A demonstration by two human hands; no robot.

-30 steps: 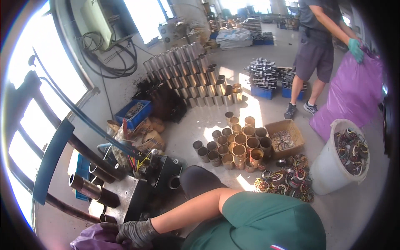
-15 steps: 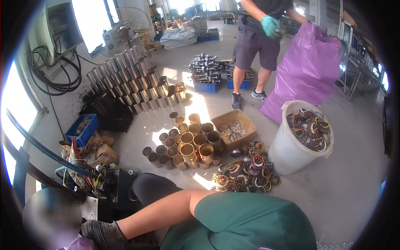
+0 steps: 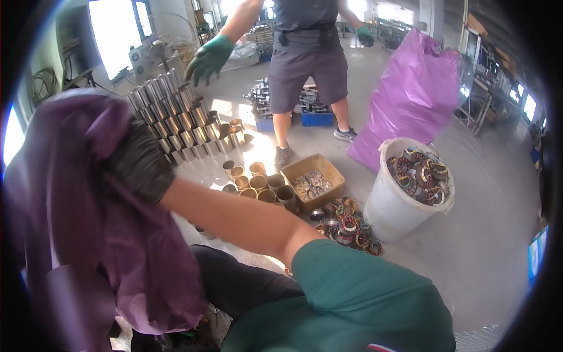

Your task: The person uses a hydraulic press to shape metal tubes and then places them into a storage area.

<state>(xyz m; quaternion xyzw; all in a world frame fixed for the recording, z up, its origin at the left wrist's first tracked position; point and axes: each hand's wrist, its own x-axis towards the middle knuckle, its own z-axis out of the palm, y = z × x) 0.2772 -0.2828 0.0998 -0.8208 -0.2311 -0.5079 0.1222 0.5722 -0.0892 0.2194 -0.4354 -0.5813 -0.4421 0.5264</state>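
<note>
My right hand, in a black glove at the end of the bare forearm, is closed on a crumpled purple plastic bag. The bag hangs from the hand over the left side of the view, and its lower folds reach down beside my dark trouser leg. Its folds partly hide my fingers. My left hand does not show. Beyond the bag, a co-worker's green-gloved hand reaches out with spread fingers, apart from the bag.
Shiny metal cylinders stand stacked at the left. Brass-coloured cylinders, a cardboard box of small parts and wound motor coils lie ahead. A white bin of coils stands before a full purple sack. A co-worker stands behind.
My right hand has risen from the lower left, lifting the purple bag into view. The co-worker has let go of the full sack, turned toward me and stretched an arm to the left.
</note>
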